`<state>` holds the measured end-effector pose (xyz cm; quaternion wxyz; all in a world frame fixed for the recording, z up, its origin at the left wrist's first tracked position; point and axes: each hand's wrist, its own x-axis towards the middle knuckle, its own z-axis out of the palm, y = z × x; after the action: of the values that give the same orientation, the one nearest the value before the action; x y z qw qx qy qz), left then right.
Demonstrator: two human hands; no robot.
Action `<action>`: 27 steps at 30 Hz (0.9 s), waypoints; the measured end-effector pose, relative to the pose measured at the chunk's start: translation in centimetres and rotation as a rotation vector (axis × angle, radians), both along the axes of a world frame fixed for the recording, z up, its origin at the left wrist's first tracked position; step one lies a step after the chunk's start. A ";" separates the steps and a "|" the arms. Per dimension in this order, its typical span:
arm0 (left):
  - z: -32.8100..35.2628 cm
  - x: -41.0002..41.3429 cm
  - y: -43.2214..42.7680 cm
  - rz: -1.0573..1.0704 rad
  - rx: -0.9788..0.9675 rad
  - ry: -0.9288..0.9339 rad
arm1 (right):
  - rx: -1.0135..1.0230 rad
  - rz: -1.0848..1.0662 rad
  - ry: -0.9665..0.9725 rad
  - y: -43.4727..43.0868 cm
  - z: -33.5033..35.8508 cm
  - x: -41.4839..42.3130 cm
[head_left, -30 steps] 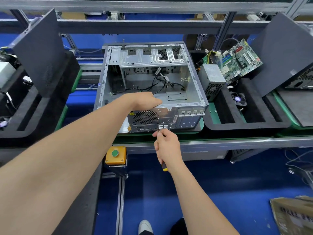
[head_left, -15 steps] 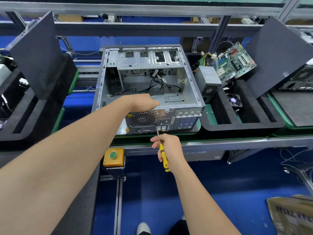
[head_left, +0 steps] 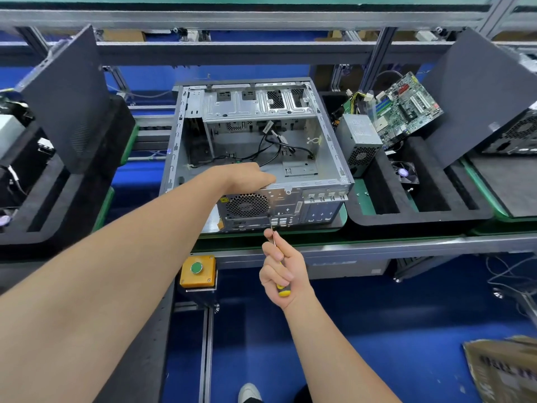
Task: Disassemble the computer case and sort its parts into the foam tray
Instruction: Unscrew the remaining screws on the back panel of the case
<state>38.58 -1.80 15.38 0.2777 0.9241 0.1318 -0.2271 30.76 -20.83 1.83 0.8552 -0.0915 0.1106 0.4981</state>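
Computer case (head_left: 250, 109) lies on its side on a green pallet (head_left: 343, 218), centre of the conveyor line, open side up. From my feed the interior looks mostly stripped: bare metal floor, drive cage at the far end, a few black cables looped loose near the middle. The rear panel with its round fan grille faces the person.

Left hand (head_left: 247, 177) rests on the top edge of that rear panel, above the grille, thumb lying along the rim. The fingers drop inside the case and are hidden, so I cannot tell whether they clamp the edge or only lean on it.

Right hand (head_left: 283, 269) is wrapped round a screwdriver (head_left: 284, 292), yellow handle end poking out below the palm, forefinger and thumb pinching the steel shaft. The tip meets the rear panel just right of the grille, beside the port cut-outs. The screw itself is too small to make out.

Black foam tray (head_left: 421, 218) sits just right of the case on the same line. In it: a grey power supply (head_left: 360, 141) standing at the near-left corner, a green motherboard (head_left: 406, 106) tilted behind it, a small fan (head_left: 405, 173) flat in a pocket, and a dark side panel (head_left: 479, 91) leaning across the right end.

Further out, a second foam tray (head_left: 43, 228) at left carries another leaning dark panel (head_left: 66, 97). A yellow box with a green button (head_left: 198, 271) is mounted under the rail below the case. A cardboard box (head_left: 505, 370) sits on the blue floor at lower right.
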 end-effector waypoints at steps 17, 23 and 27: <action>-0.1 0.0 -0.1 0.035 0.016 -0.011 | -1.940 -0.036 -1.518 1.6 1.9 -1.1; -0.2 0.0 0.0 0.028 0.038 -0.012 | -1.436 0.058 -1.128 0.1 2.4 0.8; -0.1 0.0 0.0 0.022 0.015 -0.011 | -0.935 0.131 -0.838 -1.3 2.4 2.0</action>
<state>38.57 -1.76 15.29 0.2738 0.9259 0.1421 -0.2179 32.71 -22.15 4.23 0.6631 -0.6497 -0.0336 0.3701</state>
